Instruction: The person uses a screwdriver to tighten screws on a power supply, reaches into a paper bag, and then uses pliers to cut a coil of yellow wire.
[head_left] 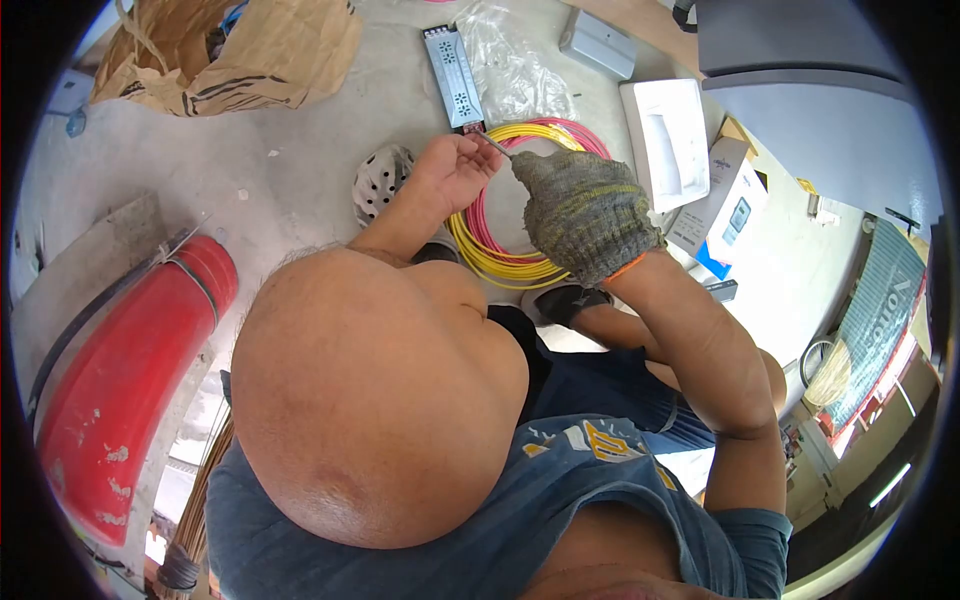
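A slim, silvery LED power supply (455, 75) with vent holes lies on the floor ahead of me, its terminal end toward me. My left hand (455, 172), bare, is at that end with its fingers curled together. Whatever is between those fingers is too small to make out. My right hand (590, 218), in a grey-green knitted glove, is closed around a screwdriver (496, 145). Only the thin shaft shows, its tip at the terminals; the glove hides the handle. Beneath both hands lies a coil of yellow and red cable (470, 245).
Clear plastic wrapping (515, 75) lies beside the power supply. To the right are a grey box (598, 45), a white molded tray (668, 145) and a printed carton (715, 205). A paper bag (240, 65) stands at upper left, a red fire extinguisher (135, 390) at left.
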